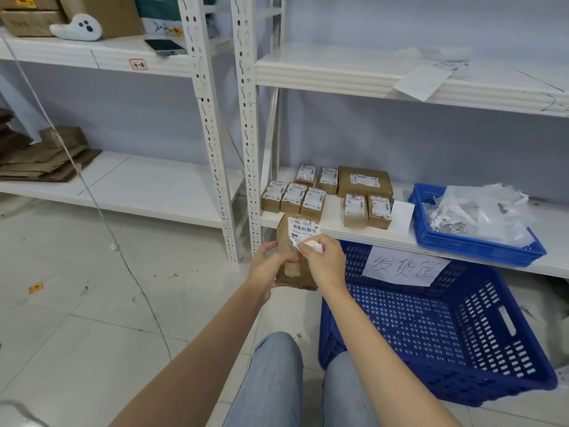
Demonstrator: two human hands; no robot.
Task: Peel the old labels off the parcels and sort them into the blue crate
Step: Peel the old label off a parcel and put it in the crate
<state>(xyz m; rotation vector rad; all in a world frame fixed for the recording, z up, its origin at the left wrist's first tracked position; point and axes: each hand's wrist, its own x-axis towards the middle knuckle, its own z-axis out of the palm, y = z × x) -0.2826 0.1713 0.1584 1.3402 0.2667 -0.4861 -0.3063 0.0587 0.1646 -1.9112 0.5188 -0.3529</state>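
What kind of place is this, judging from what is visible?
Probably a small parcel storeroom or shipping room. White metal shelving holds labelled brown parcels, a large blue crate with a handwritten sign stands on the tiled floor, and a smaller blue tray holds peeled label scraps.

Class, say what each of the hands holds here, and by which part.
The left hand grips the brown parcel by its lower left side. The right hand pinches the peeled lower edge of the white label.
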